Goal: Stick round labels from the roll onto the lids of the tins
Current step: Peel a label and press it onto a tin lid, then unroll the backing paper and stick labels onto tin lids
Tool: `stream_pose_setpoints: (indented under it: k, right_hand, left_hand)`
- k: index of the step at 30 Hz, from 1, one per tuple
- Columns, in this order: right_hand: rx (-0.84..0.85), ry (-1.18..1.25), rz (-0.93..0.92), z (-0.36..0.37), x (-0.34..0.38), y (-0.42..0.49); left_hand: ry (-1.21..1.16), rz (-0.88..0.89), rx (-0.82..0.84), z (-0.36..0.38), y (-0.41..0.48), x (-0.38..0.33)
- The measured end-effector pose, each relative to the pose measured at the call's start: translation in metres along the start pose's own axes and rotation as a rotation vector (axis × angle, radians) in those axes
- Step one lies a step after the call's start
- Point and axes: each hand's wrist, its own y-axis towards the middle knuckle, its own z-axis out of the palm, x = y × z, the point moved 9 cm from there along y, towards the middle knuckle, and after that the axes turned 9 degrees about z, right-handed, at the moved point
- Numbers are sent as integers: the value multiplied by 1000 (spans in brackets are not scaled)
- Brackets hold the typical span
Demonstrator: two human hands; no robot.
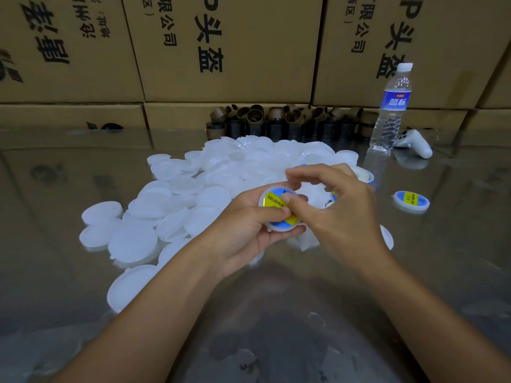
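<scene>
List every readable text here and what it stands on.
"SOLDERIN", rest covered: round yellow-and-blue label on held white plastic lid.
"P头盔", "限公司": brown cardboard boxes.
Blue band on clear water bottle: blurred.
Second labelled white lid, lying right: too small.

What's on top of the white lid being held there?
A round blue and yellow label lies on the lid, which the left hand grips. The right hand presses its middle. Both hands cover much of the print; only SOLDERIN shows.

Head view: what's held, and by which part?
Left hand grips the lid by its rim, thumb on the label. Right hand presses the label; grip unclear.
</scene>
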Motion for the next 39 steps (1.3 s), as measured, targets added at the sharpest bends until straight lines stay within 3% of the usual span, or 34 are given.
stream_pose_setpoints:
  k: [3,12,16,20,26,39]
  right_hand:
    - [-40,11,64,-5,-9,4]
    - [65,151,295,9,-32,6]
    - [132,150,289,13,-30,6]
    - [126,222,287,14,-29,6]
    - [261,249,294,27,-29,2]
    - [117,325,336,14,-34,7]
  left_hand:
    - [28,5,-12,0,-1,-1]
    - [88,125,-47,-4,2,-12]
    - [139,145,-52,-4,2,-14]
    - [294,171,-188,-18,0,-17]
    - [271,199,-289,-26,-1,-20]
    - [274,226,-362,-33,-1,-22]
